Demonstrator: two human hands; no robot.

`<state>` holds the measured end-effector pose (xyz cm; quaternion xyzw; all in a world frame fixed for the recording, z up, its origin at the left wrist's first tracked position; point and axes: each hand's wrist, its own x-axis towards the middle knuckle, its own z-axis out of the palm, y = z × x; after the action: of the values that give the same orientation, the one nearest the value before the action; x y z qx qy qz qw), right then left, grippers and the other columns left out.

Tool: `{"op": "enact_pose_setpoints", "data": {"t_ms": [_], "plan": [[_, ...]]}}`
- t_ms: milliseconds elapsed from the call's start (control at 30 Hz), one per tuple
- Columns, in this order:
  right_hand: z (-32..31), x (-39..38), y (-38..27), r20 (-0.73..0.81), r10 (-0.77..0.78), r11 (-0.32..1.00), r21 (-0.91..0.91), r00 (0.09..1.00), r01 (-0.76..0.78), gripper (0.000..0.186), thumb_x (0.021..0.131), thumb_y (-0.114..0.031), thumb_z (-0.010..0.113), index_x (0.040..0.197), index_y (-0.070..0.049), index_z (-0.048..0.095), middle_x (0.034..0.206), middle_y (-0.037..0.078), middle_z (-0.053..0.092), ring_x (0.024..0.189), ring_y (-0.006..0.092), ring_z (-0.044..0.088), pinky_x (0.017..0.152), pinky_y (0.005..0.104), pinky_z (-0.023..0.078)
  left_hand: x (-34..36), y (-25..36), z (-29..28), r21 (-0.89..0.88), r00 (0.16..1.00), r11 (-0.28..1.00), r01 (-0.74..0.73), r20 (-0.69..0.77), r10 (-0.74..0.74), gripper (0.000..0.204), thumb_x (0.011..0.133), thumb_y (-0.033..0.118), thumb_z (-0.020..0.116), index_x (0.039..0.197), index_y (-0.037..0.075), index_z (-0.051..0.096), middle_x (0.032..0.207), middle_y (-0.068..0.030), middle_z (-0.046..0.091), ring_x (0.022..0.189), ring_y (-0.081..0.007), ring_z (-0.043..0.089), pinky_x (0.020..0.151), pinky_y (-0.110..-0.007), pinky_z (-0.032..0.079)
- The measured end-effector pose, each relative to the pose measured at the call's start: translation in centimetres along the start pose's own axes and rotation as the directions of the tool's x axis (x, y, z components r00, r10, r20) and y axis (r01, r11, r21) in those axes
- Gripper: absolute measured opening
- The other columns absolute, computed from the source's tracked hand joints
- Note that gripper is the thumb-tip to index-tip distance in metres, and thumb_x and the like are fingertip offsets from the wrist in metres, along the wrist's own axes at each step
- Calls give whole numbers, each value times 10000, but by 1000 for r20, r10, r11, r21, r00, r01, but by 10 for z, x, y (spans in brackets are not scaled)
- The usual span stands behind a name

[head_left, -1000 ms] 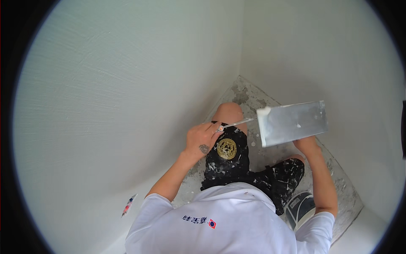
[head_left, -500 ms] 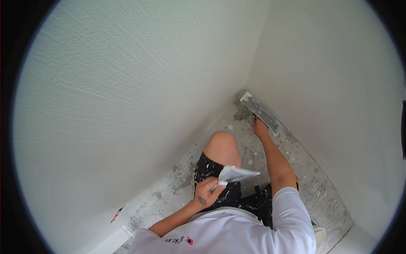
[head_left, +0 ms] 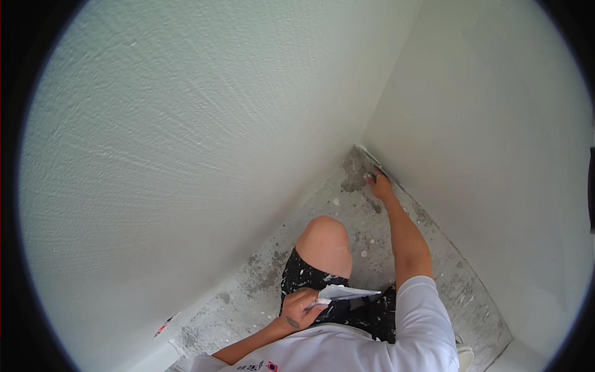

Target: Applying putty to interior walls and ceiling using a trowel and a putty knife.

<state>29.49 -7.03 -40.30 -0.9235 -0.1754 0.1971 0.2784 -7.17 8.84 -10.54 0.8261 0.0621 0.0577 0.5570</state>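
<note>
My left hand [head_left: 297,308] grips a metal putty knife [head_left: 344,293] smeared with white compound, held low over my paint-spattered black shorts [head_left: 294,266]. My right hand [head_left: 379,186] reaches down into the far corner, fingers closed on the handle of a steel trowel [head_left: 367,155]. The trowel's long blade is seen nearly edge-on along the foot of the right white wall [head_left: 471,136], near where it meets the left wall, and is partly hidden by my hand. My bare left knee [head_left: 322,235] is bent beneath the camera, between the walls.
The left wall [head_left: 161,124] carries textured white plaster. The grey concrete floor [head_left: 248,291] is narrow between the walls and spotted with paint. A small coloured slim item [head_left: 166,325] shows low at the left wall. A light shoe [head_left: 465,356] shows at lower right.
My right hand has carried the trowel from in front of me to the far corner and turned its blade toward the right wall. My left hand has lowered with the putty knife.
</note>
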Motion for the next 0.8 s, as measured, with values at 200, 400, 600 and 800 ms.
{"op": "enact_pose_setpoints", "data": {"t_ms": [200, 400, 600, 800], "plan": [[-81, -20, -53, -8, -60, 998, 37, 998, 60, 670, 904, -326, 639, 1414, 34, 395, 1341, 280, 511, 1252, 393, 497, 1050, 400, 380, 2, 2, -5, -28, 998, 999, 40, -41, -41, 114, 799, 81, 711, 847, 4, 641, 764, -136, 620, 659, -302, 621, 583, -352, 485], [-185, -54, -137, 31, -13, 999, 32, 999, 12, 688, 909, -342, 633, 1423, 39, 381, 1349, 277, 508, 1268, 374, 492, 1056, 381, 381, 5, 2, -5, -30, 997, 999, -10, -83, 8, 178, 820, 79, 696, 976, 1, 659, 815, -140, 651, 695, -305, 642, 614, -345, 504], [-278, -97, -204, -3, -35, 991, 129, 999, 35, 670, 908, -285, 666, 1437, 19, 389, 832, 63, 598, 699, 121, 475, 646, 294, 430, 6, 0, -1, -90, 997, 996, 3, -70, -9, 189, 845, 97, 679, 1010, 8, 663, 825, -139, 655, 717, -305, 649, 630, -337, 507], [-366, -138, -303, 105, 24, 975, 219, 994, -46, 710, 905, -302, 670, 1426, 72, 365, 974, 117, 648, 849, 152, 608, 776, 273, 492, 11, 0, -1, -151, 991, 988, -42, -130, 22, 208, 868, 131, 672, 1033, 5, 662, 844, -151, 659, 739, -318, 651, 638, -339, 504]]}}
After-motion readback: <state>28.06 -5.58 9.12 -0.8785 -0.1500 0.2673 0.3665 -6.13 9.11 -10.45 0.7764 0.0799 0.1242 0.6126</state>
